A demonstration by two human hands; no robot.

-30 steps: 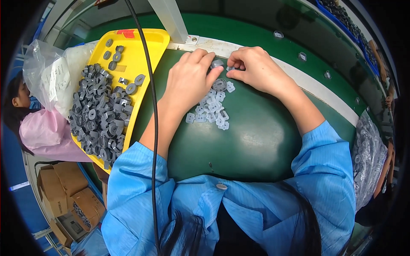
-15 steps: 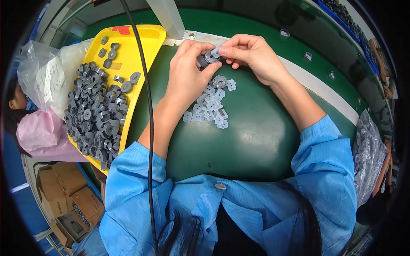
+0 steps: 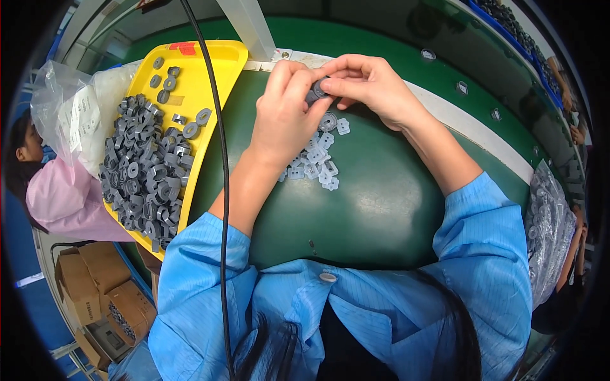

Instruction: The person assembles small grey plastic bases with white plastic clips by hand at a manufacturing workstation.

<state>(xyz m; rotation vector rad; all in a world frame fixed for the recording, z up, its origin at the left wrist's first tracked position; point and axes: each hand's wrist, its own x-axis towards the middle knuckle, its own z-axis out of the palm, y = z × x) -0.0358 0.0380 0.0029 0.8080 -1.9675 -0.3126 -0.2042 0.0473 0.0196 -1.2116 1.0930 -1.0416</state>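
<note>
Both hands meet over the far edge of the green table [image 3: 356, 222], fingers bent round a small dark grey plastic part [image 3: 316, 93]. My left hand [image 3: 284, 105] grips the part from the left, and its fingers hide much of it. From the right, my right hand [image 3: 365, 86] presses thumb and fingers on the same part. Just below the hands lies a round grey housing [image 3: 328, 121]. Around it spreads a loose pile of translucent flat plates [image 3: 316, 154], each with small holes.
A yellow tray [image 3: 226, 57] heaped with grey ring-shaped parts [image 3: 143, 171] stands at the left. A black cable [image 3: 223, 190] hangs across the view. Beyond the white rail, small parts lie on a green belt [image 3: 381, 47]. Cardboard boxes [image 3: 79, 286], a person in pink [image 3: 70, 197] and a clear bag [image 3: 546, 228] flank the table.
My hands have drawn closer together round the grey part. The pale plate that my right fingers held at it is now hidden. My left hand has shifted slightly right.
</note>
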